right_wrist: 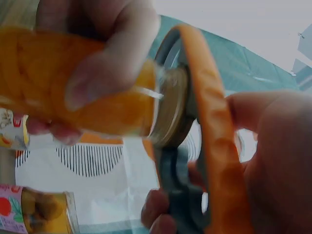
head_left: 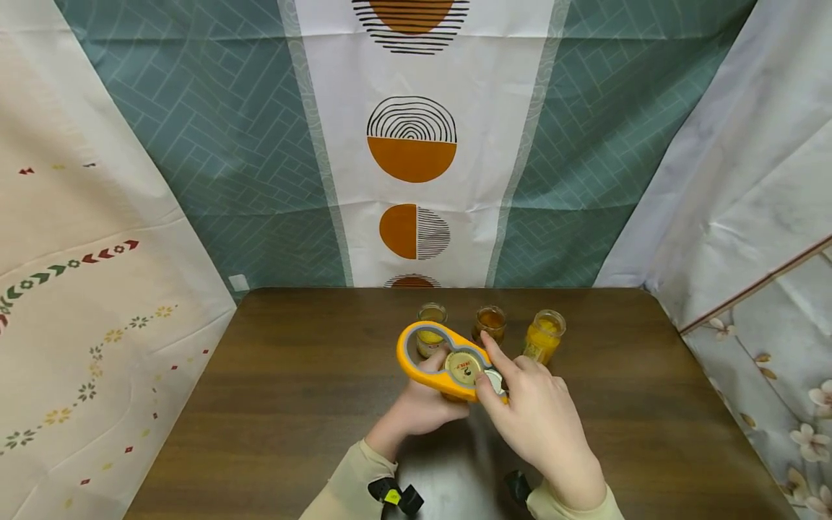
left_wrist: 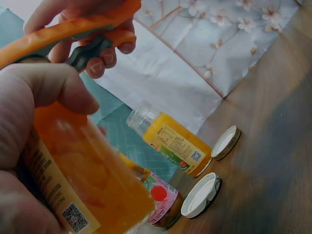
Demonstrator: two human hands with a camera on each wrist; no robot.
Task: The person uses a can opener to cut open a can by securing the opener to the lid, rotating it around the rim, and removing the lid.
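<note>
My left hand [head_left: 422, 406] grips a glass jar of orange fruit [left_wrist: 100, 165], its fingers and thumb wrapped round the body. The jar's gold lid [head_left: 463, 367] shows through an opening of an orange-and-grey jar opener [head_left: 432, 380]. In the right wrist view the opener [right_wrist: 214, 122] sits around this lid. My right hand [head_left: 542, 415] holds the opener at its right end, index finger and thumb on top. Its other fingers curl beneath, seen in the left wrist view.
Behind the hands stand three lidless jars: a yellow-filled one [head_left: 431, 314], an amber one [head_left: 490, 321] and another yellow one [head_left: 544, 334]. Two loose lids, one [left_wrist: 225, 143] beside a jar and another [left_wrist: 201, 195] nearer, lie on the brown table [head_left: 292, 375].
</note>
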